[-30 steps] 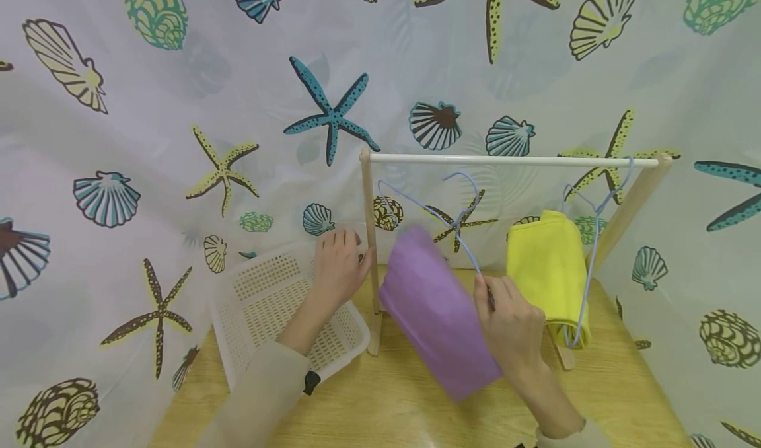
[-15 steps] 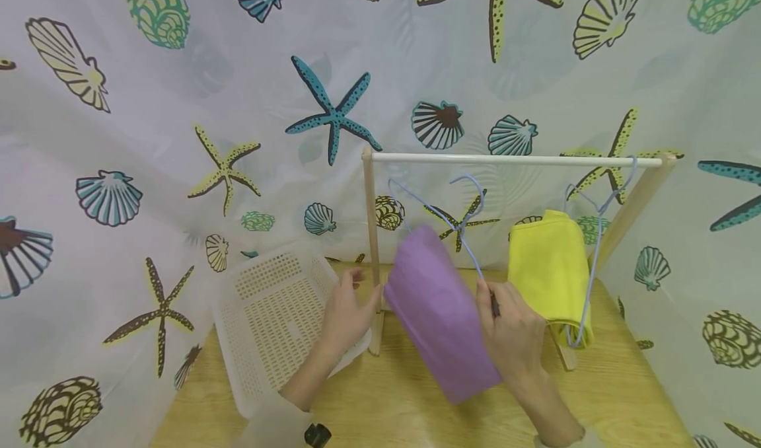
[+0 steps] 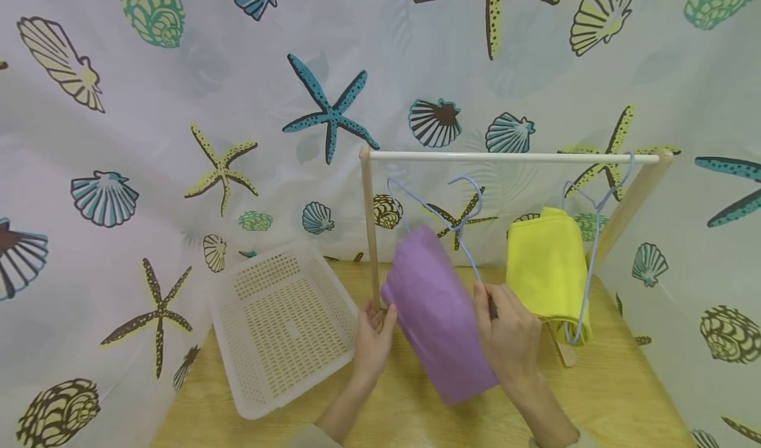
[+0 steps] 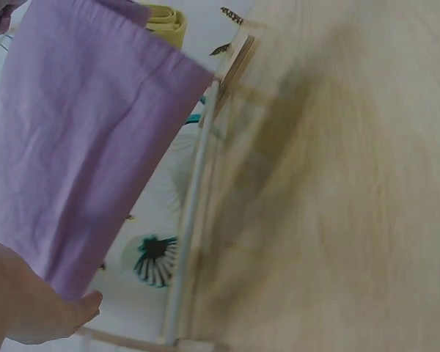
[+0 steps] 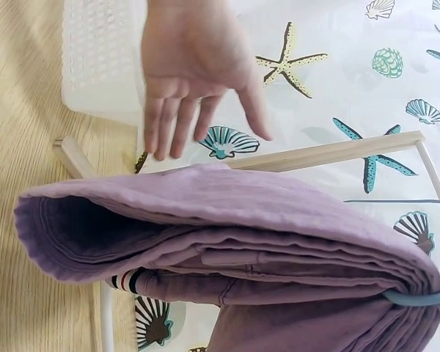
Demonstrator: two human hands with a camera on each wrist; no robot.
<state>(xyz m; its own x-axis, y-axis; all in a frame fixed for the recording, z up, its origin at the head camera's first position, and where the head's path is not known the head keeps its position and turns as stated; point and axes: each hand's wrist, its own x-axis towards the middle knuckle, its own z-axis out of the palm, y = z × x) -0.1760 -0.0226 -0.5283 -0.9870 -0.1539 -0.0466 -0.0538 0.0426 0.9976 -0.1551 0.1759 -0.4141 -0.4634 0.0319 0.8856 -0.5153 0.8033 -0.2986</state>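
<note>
My right hand [image 3: 512, 329] grips a light-blue clothes hanger [image 3: 472, 258] by its lower right part; the hook points up under the rack's white bar. Folded over the hanger is a purple garment [image 3: 436, 329], tilted down to the right; in the right wrist view the folded purple cloth [image 5: 227, 213] shows its layers and a small striped tab. Beside the garment's left edge is my left hand [image 3: 374, 342], its fingers [image 5: 177, 121] extended and palm facing the cloth. Contact between that hand and the cloth cannot be made out for certain.
A wooden rack with a white bar [image 3: 511, 158] stands on the wooden table [image 3: 410, 428]. On its right end hangs another hanger [image 3: 588, 276] with a folded yellow garment [image 3: 543, 263]. A white perforated basket [image 3: 238, 375] sits to the left. A shell-patterned curtain [image 3: 267, 84] surrounds the table.
My left hand has come down and to the right, from over the basket past the rack's left post to the garment's left edge. My right hand with hanger and garment has barely moved.
</note>
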